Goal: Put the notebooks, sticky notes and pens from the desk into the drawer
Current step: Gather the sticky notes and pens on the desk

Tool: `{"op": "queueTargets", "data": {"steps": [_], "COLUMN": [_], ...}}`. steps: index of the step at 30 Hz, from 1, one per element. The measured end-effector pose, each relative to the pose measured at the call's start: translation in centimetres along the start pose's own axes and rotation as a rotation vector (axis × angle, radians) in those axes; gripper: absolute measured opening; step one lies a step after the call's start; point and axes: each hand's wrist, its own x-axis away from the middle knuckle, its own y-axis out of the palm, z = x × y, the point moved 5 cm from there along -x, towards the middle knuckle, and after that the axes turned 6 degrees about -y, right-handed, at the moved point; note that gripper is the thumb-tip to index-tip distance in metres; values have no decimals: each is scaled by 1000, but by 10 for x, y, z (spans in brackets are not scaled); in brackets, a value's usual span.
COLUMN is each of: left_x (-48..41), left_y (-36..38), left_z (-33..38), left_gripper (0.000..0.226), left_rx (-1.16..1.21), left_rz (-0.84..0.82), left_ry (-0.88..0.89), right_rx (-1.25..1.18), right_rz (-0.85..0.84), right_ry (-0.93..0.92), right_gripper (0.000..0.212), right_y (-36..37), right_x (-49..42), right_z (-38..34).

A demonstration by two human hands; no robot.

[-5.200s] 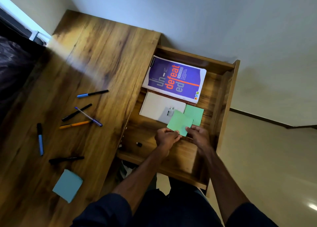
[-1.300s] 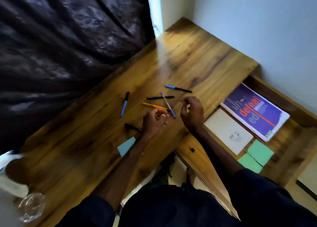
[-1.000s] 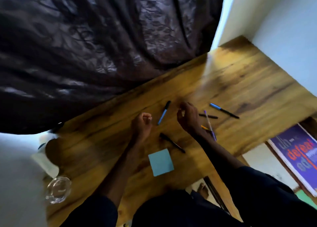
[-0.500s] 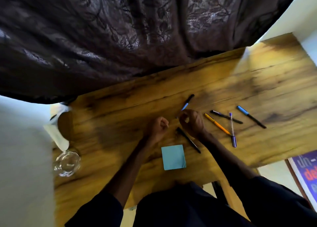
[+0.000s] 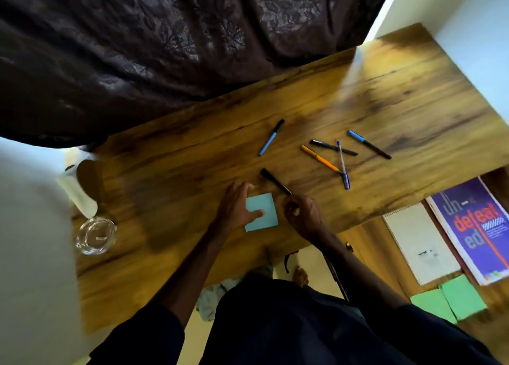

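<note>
A blue sticky note pad point(image 5: 263, 213) lies near the desk's front edge. My left hand point(image 5: 235, 209) grips it, thumb on top and fingers at its far left edge. My right hand point(image 5: 305, 217) pinches the near end of a black pen point(image 5: 275, 182) that lies beside the pad. Several more pens lie further back: a blue one point(image 5: 271, 138), an orange one point(image 5: 321, 158), a black one point(image 5: 333, 147), a purple one point(image 5: 343, 164) and a blue-and-black one point(image 5: 369, 144). The open drawer point(image 5: 369, 238) at the right holds a white notebook point(image 5: 421, 243), a purple notebook point(image 5: 473, 227) and green sticky notes point(image 5: 462, 295).
A glass ashtray point(image 5: 96, 235) and a white paper roll point(image 5: 77, 191) sit at the desk's left end. A dark curtain point(image 5: 165, 47) hangs along the far edge of the wooden desk point(image 5: 413, 102). White walls border both ends.
Both hands left the drawer, where they had held a green note, and moved over the desk. The left hand has come down onto the blue pad and the right has reached the black pen's near end.
</note>
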Motion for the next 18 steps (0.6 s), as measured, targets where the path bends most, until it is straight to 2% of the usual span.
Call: {"op": "queueTargets", "data": {"steps": [4, 8, 9, 13, 16, 18], "left_x": [17, 25, 27, 34, 41, 49], "left_y": [26, 33, 32, 34, 37, 42], "left_z": [-5, -5, -3, 5, 21, 38], "left_gripper": [109, 114, 106, 52, 37, 28], "left_rx": [-237, -164, -113, 89, 294, 465], "left_rz": [-49, -17, 4, 88, 36, -40], "left_ry": [-82, -140, -146, -215, -187, -138], "right_rx": [-28, -12, 0, -7, -58, -146], "right_rz": [-90, -158, -156, -139, -117, -66], "right_ry": [52, 139, 160, 203, 268, 403], "right_gripper": [14, 13, 13, 14, 9, 24], "right_y": [-6, -10, -12, -25, -36, -47], "right_x": [33, 59, 63, 77, 83, 88], "right_z": [-7, 0, 3, 11, 19, 22]}}
